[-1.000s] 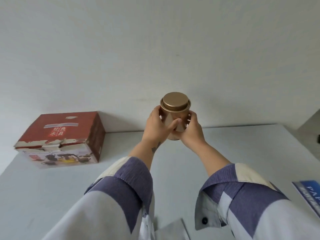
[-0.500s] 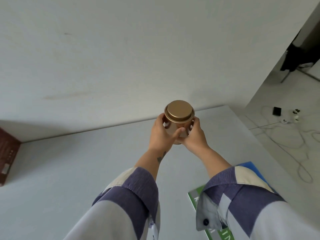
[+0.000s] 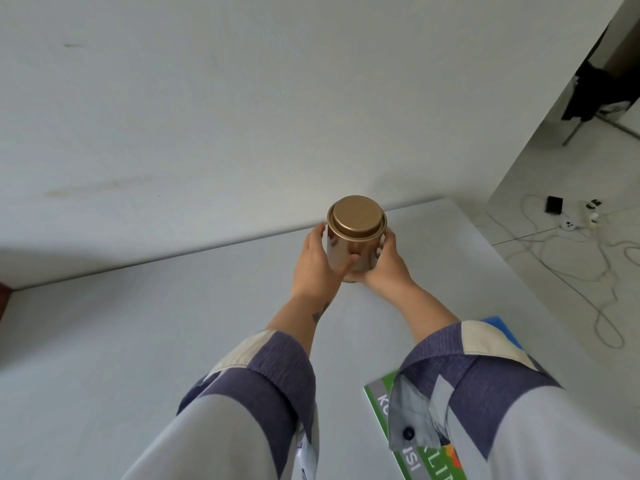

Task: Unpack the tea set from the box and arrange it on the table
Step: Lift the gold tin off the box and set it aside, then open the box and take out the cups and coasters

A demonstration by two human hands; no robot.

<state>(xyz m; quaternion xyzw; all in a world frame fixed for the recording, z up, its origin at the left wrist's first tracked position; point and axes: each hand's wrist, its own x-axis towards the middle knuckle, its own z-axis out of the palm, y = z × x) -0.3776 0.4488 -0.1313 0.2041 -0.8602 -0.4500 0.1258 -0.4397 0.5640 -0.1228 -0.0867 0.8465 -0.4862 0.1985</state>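
Note:
A round copper-coloured tin canister (image 3: 355,233) with a flat lid stands upright between both hands, its base at or just above the white table (image 3: 138,323) near the far right corner. My left hand (image 3: 317,265) grips its left side, thumb across the front. My right hand (image 3: 386,263) cups its right side and lower edge. The red tea set box (image 3: 2,299) shows only as a dark sliver at the left frame edge.
A green and blue booklet (image 3: 415,438) lies on the table under my right sleeve. The table's right edge drops to a tiled floor with cables and a power strip (image 3: 571,221). A white wall runs along the table's far edge.
The view has swung right, so the red box has slid out to the left edge. Both hands have carried the canister to the table's right end and lowered it toward the surface.

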